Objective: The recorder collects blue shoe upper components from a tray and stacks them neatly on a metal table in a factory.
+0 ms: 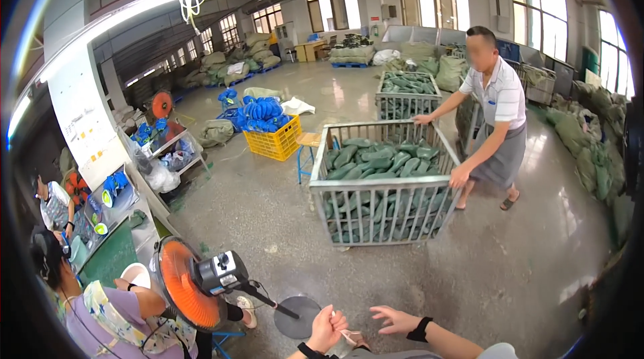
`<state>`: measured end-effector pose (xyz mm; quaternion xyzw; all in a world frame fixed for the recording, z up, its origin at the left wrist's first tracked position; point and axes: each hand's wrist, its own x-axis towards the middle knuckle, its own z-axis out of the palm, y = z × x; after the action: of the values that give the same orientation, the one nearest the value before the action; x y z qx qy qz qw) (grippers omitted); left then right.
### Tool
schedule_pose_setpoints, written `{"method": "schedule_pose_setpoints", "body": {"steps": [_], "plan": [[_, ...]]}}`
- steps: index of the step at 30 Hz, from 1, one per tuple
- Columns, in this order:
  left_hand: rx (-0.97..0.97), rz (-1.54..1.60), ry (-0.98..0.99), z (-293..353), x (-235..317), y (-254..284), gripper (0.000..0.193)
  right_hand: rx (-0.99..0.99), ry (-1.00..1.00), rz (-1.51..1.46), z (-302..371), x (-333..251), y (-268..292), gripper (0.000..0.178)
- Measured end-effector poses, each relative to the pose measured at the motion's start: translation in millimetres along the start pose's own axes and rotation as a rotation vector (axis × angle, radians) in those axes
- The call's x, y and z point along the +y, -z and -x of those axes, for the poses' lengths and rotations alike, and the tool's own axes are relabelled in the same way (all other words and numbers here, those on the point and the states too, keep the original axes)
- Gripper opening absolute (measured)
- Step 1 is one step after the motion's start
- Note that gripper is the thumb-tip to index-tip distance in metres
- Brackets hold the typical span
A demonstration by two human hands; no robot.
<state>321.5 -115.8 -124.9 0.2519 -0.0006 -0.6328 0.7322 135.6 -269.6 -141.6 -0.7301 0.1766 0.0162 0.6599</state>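
Observation:
At the bottom edge my left hand (327, 329) is closed, fingers curled, a dark band at its wrist. Whether it grips anything is hidden; a pale strap-like strip (350, 337) shows beside it. My right hand (396, 321) is held out with its fingers apart and nothing in it, a black band round the wrist. Beyond my hands stands a metal-barred cart (382, 185) filled with green shoe lasts (376, 158). Another person (495, 97) in a light striped shirt grips its rim with both hands, at the right side.
An orange pedestal fan (184, 282) with a round base (297, 317) stands left of my hands. A seated person (111, 312) is beside it. Farther off are a yellow crate (274, 141) with blue bundles, a stool (307, 140), a second cart (407, 104) and piled sacks (583, 138).

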Motion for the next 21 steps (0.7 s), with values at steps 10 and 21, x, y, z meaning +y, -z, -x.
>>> {"method": "schedule_pose_setpoints", "body": {"steps": [10, 21], "plan": [[-0.306, -1.261, -0.646, -124.7, 29.1, -81.4, 0.019, -0.328, -0.084, -0.605, -106.8, 36.7, 84.9, 0.046], [-0.115, -1.793, -0.757, -325.9, 26.1, -119.5, 0.015, -0.090, -0.304, -0.133, -126.1, 42.1, 296.4, 0.027]]}}
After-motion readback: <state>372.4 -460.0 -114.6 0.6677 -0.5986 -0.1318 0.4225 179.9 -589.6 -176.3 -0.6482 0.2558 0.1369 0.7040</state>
